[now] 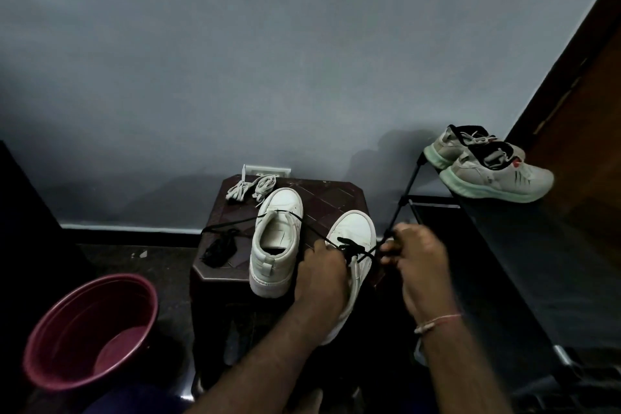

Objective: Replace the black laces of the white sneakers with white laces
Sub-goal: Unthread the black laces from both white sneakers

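Stool [336, 202] by tub [84, 319]: left hand [322, 276] holds sneaker [353, 228], right hand [420, 262] pinches lace [349, 246].

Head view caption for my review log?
Left hand grips a white sneaker on a dark brown stool while the right hand pinches its black lace.

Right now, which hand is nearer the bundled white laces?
Left. The left hand grips a sneaker below-right of the white laces; the right hand is farther right, pinching black lace.

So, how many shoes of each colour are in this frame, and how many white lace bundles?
White sneakers: 2
Grey trainers: 2
White lace bundles: 2
Total: 6
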{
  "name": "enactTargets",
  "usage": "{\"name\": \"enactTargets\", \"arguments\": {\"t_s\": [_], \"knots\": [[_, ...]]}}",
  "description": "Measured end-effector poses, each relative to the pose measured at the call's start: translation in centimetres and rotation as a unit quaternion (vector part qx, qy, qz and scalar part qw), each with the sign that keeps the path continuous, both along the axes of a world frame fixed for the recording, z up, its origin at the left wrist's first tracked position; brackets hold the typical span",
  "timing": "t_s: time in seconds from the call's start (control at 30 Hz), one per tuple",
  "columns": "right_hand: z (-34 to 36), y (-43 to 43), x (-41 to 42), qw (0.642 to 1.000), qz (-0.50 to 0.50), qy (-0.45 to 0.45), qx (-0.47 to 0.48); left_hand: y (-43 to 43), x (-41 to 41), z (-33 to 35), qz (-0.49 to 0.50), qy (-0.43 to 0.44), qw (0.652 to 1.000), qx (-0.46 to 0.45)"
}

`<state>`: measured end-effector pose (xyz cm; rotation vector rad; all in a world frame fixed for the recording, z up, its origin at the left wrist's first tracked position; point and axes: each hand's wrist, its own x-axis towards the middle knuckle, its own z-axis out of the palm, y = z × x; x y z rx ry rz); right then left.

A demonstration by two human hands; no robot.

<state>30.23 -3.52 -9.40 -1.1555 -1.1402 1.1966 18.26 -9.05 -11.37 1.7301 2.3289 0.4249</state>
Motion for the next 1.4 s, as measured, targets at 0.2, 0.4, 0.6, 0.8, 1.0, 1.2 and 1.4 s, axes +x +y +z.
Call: {"name": "enactTargets", "arguments": {"t_s": [0.2, 0.4, 0.6, 0.8, 1.0, 1.2, 1.4], "knots": [[2.7, 2.1, 3.5, 0.975, -0.112, 0.185, -0.053, 0.1, 0.2, -0.2, 0.003, 0.017, 1.000, -0.006], [-1.3, -1.0, 1.1, 0.992, 0.000, 0.060, -0.112, 0.4, 0.0, -0.6, 0.005, -0.024, 1.000, 0.016], [-0.8, -1.8, 0.2, 0.983, 0.096, -0.144, -0.068, 0.9, -2.3, -0.3, -0.001, -0.270, 0.963, 0.014], [-2.9, -4.1, -1.9, 0.954, 0.126, -0.271, 0.011, 0.2, -1.8, -1.7, 0.067, -0.404, 0.907, 0.097], [-2.4, -2.0, -2.2, 0.942, 0.039, -0.334, 0.023, -1.2, -1.2, -2.1, 0.088, -0.417, 0.891, 0.158], [-2.5, -0.5, -1.0, 0.964, 0.041, -0.263, -0.010, -1.4, -0.6, -2.0, 0.085, -0.430, 0.881, 0.178], [-2.5, -0.9, -1.8, 0.937, 0.044, -0.345, 0.027, -0.9, -1.5, -3.0, 0.080, -0.355, 0.907, 0.211]]}}
